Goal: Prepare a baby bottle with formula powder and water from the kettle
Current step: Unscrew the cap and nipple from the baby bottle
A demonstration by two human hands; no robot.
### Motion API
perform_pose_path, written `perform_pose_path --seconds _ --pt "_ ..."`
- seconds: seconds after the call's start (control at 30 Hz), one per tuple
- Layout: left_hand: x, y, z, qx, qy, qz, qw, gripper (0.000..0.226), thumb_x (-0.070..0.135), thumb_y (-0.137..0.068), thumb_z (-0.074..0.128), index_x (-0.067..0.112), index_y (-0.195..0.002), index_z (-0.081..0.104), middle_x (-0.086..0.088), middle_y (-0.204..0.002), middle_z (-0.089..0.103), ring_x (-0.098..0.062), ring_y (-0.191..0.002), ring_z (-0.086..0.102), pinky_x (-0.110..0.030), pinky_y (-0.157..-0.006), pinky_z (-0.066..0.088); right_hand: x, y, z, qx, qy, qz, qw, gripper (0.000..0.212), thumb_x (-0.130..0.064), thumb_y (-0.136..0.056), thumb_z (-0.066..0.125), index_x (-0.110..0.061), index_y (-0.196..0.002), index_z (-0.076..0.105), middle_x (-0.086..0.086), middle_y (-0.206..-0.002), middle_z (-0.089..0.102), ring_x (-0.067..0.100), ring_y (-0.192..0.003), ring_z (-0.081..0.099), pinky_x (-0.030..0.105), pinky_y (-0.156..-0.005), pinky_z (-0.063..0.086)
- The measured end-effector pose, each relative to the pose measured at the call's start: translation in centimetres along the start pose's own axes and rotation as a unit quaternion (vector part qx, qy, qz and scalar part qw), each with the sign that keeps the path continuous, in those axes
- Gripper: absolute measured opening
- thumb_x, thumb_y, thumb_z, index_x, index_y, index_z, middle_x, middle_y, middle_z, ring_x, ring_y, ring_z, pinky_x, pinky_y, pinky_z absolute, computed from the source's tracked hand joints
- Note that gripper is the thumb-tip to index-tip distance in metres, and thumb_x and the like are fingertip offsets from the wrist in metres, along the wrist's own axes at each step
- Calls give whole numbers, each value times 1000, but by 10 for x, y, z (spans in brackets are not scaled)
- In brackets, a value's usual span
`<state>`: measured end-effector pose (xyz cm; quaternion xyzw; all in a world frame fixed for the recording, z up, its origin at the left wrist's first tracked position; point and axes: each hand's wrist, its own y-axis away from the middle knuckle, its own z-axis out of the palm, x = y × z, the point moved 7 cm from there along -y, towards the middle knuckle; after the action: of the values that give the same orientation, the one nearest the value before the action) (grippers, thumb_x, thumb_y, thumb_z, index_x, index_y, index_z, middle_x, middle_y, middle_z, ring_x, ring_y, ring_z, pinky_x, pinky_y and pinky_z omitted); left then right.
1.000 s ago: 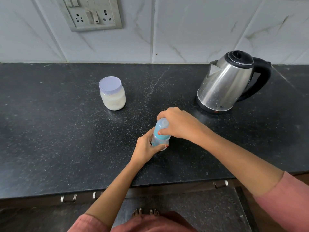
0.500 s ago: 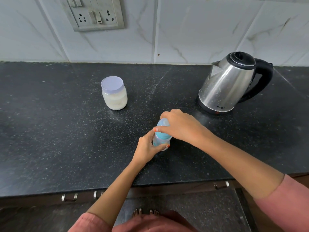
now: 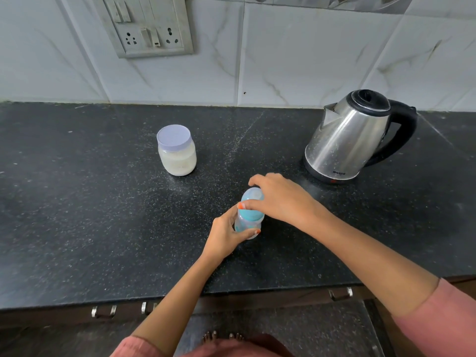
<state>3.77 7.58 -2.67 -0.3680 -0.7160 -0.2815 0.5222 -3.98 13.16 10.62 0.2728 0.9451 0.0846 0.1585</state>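
A small baby bottle (image 3: 248,222) with a blue collar and a clear cap stands upright on the black counter (image 3: 77,215), near its front middle. My left hand (image 3: 224,234) wraps around the bottle's body from the left. My right hand (image 3: 279,198) grips the cap from above and the right. A jar of pale formula powder (image 3: 177,150), closed with a lilac lid, stands behind and to the left. The steel kettle (image 3: 350,136) with a black lid and handle sits at the back right, its lid down.
A white tiled wall with a switch and socket panel (image 3: 146,27) rises behind the counter. Drawer handles (image 3: 104,311) line the cabinet front below the counter's edge. Bare toes show on the dark floor below.
Both hands stay on the bottle. The fingers of my right hand have shifted slightly around the cap. The view has tilted upward a little.
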Motion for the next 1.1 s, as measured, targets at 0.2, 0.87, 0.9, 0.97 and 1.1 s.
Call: perform_pose_path --seconds 0.2,0.87,0.9,0.97,1.1 --pt "0 -1 1 -2 6 7 1000 56 19 -70 78 48 -108 48 20 -103 64 4 -101 59 -16 -86 48 -9 3 3 -56 -12 -67 996 42 -14 -79 61 -24 -119 53 3 -121 46 19 -104 47 29 -76 40" --pt "0 -1 1 0 17 9 1000 66 13 -69 80 56 -106 45 35 -107 56 14 -107 51 -6 -92 38 66 11 -21 49 -301 53 951 51 -18 -71 75 -25 -117 52 1 -112 59 16 -97 58 26 -78 47" --pt "-1 -1 1 1 16 9 1000 66 13 -69 80 56 -106 46 36 -106 56 16 -107 51 -5 -90 38 77 14 -19 58 -318 73 944 51 -18 -71 75 -24 -115 51 1 -111 59 16 -98 57 26 -78 47" --pt "-2 -1 1 3 16 8 1000 65 14 -69 80 55 -106 46 37 -105 56 16 -106 51 -3 -88 37 99 20 -10 65 -341 105 932 47 -16 -71 75 -24 -112 51 2 -112 58 16 -100 57 27 -79 47" --pt "-4 -1 1 10 16 6 1000 63 12 -69 80 53 -106 48 37 -103 57 17 -105 52 -2 -86 37 134 31 16 80 -338 162 924 45 -10 -71 75 -23 -108 53 5 -114 58 20 -102 55 30 -81 48"
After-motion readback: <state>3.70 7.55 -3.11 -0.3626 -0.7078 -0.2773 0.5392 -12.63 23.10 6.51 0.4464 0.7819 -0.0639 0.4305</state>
